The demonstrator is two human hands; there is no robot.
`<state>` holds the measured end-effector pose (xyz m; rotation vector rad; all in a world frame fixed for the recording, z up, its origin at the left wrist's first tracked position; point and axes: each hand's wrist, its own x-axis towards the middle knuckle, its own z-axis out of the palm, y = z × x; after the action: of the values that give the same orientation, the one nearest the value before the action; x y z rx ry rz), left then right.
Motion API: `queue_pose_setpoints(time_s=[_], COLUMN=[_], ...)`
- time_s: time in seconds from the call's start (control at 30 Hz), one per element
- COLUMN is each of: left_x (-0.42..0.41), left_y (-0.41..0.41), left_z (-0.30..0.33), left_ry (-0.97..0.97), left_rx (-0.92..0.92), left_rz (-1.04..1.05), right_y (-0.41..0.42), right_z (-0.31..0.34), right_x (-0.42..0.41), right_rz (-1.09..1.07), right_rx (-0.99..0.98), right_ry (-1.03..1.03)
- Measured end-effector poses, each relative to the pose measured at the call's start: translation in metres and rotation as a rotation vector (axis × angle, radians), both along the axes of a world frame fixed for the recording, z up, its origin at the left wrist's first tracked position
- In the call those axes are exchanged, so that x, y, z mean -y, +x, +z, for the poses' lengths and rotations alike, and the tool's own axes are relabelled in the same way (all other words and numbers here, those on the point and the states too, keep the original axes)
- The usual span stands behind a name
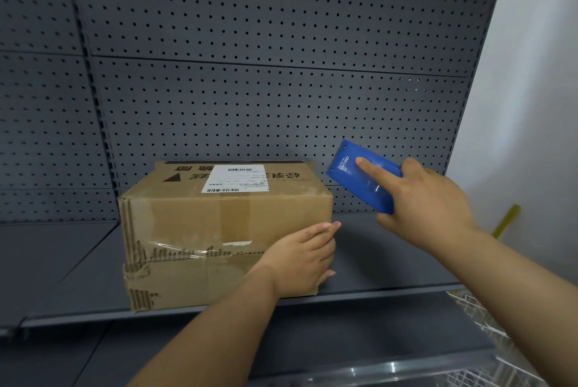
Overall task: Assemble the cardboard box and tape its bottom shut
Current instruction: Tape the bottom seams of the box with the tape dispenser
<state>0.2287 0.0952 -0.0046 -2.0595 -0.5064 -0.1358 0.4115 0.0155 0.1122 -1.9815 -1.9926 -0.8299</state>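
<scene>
A brown cardboard box (200, 221) stands on a grey metal shelf (391, 249), closed, with a white shipping label on its top face and clear tape across its front. My left hand (303, 258) lies flat against the box's front right corner, fingers together. My right hand (428, 199) is raised to the right of the box and grips a blue tape dispenser (366, 177), index finger stretched along its top. The dispenser is clear of the box, and its tape roll is hidden.
A grey pegboard panel (266, 58) backs the shelf. A white wire basket (481, 321) sits at lower right below the shelf edge. A yellow strip (506, 221) leans by the white wall on the right. A lower shelf shows beneath.
</scene>
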Motion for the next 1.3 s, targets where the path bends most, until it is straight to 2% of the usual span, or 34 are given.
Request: queue_pose_setpoints(time_s=[0.3,0.5,0.8,1.0,1.13,1.2,1.3], left_x=[-0.010,-0.013,-0.020,-0.017,-0.004,0.000,0.007], left_y=[0.000,0.003,0.005,0.004,0.006,0.003,-0.012], left_z=[-0.005,-0.004,-0.009,-0.010,-0.009,-0.009,-0.005], left_ry=[0.022,0.096,0.138,0.031,-0.075,-0.097,-0.094], left_rx=[0.056,0.011,0.049,0.019,0.094,0.145,0.216], left_rz=[-0.048,-0.120,-0.181,-0.043,0.063,0.041,-0.115], right_y=[-0.002,-0.002,-0.003,-0.008,-0.014,-0.019,-0.025], right_z=[0.000,-0.002,-0.004,-0.001,0.003,0.007,0.013], right_x=[-0.006,-0.012,-0.014,-0.009,-0.002,0.001,0.007], right_rz=[0.023,0.059,0.072,0.048,0.044,0.035,0.056], right_rx=[0.008,-0.012,-0.034,-0.034,-0.064,-0.072,-0.108], right_ry=[-0.009,0.006,0.023,0.011,0.032,0.046,0.091])
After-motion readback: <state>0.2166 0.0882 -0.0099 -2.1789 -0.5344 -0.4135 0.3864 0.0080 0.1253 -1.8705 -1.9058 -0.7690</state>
